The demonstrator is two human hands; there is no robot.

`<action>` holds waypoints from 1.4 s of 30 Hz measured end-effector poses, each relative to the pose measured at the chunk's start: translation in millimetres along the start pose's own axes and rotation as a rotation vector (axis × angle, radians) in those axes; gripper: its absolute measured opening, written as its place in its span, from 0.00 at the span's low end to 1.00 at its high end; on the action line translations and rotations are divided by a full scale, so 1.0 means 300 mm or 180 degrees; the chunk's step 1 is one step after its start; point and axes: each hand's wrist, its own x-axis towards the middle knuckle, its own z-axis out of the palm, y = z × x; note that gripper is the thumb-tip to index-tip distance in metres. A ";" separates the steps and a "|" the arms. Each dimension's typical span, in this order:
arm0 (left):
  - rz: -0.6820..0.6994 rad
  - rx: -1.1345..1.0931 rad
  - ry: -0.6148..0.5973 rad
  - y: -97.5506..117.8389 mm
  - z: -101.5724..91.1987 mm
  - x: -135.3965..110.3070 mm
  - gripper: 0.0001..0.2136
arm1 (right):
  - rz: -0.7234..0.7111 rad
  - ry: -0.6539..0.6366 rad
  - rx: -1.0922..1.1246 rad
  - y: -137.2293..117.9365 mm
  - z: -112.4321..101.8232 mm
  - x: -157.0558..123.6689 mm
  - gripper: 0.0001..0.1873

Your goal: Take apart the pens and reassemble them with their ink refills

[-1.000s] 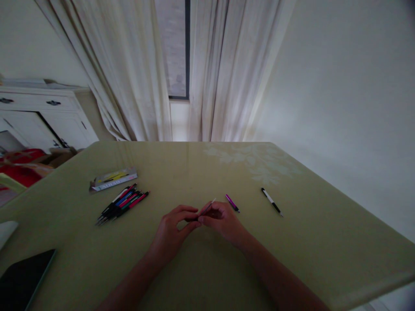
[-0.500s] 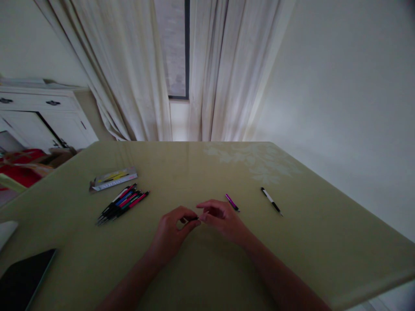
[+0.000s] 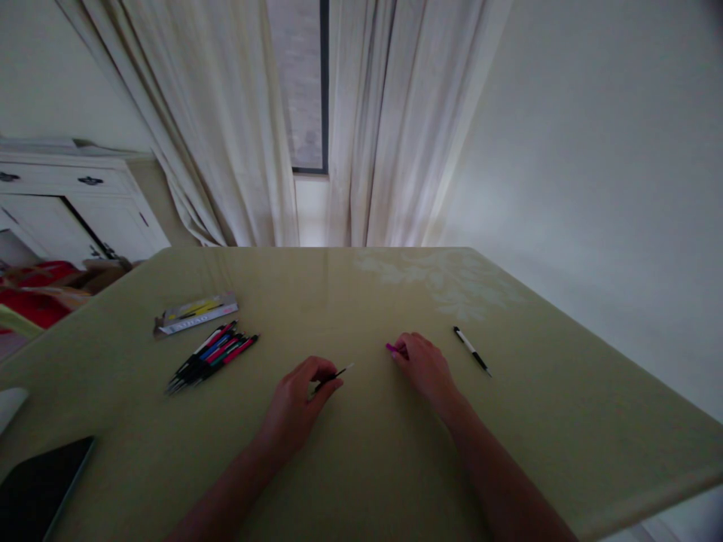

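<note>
My left hand [image 3: 299, 395] rests on the green table [image 3: 361, 452] with thumb and fingers pinched on a thin dark pen part [image 3: 334, 374] that sticks out to the right. My right hand [image 3: 425, 366] lies to the right of it, fingers closed over a magenta pen piece [image 3: 391, 348] whose end pokes out at the fingertips. A white and black pen [image 3: 472, 351] lies just right of my right hand.
A bundle of several coloured pens [image 3: 213, 355] lies at the left, with a flat pen box [image 3: 195, 312] behind it. A dark tablet [image 3: 39, 485] sits at the near left corner. White cabinet [image 3: 68, 203] and curtains [image 3: 237, 120] stand beyond the table.
My hands were together on one thin pen part. They have parted: the left keeps the dark part, and the right has moved right onto the magenta piece.
</note>
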 end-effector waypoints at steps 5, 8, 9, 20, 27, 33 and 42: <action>0.0093 0.0102 -0.0093 -0.017 -0.006 0.003 0.07 | -0.0490 -0.0541 0.1354 -0.106 -0.014 -0.002 0.02; 0.0220 0.0242 -0.0141 -0.021 -0.010 0.005 0.07 | -0.0710 -0.0606 0.1726 -0.154 -0.023 -0.013 0.03; 0.0232 0.0269 -0.0151 -0.022 -0.011 0.006 0.07 | -0.0751 -0.0595 0.1752 -0.163 -0.025 -0.017 0.03; 0.0343 0.0401 -0.0166 -0.023 -0.012 0.004 0.06 | -0.1111 -0.0481 0.1713 -0.180 -0.037 -0.021 0.05; 0.0361 0.0531 -0.0060 -0.007 -0.019 0.006 0.06 | -0.1093 -0.0372 0.1667 -0.182 -0.038 -0.023 0.04; 0.0348 0.0592 0.0046 -0.006 -0.022 0.010 0.07 | -0.1089 -0.0342 0.1672 -0.182 -0.038 -0.020 0.04; 0.0444 0.0601 0.0003 -0.017 -0.019 0.010 0.07 | -0.1130 -0.0412 0.1714 -0.188 -0.034 -0.027 0.03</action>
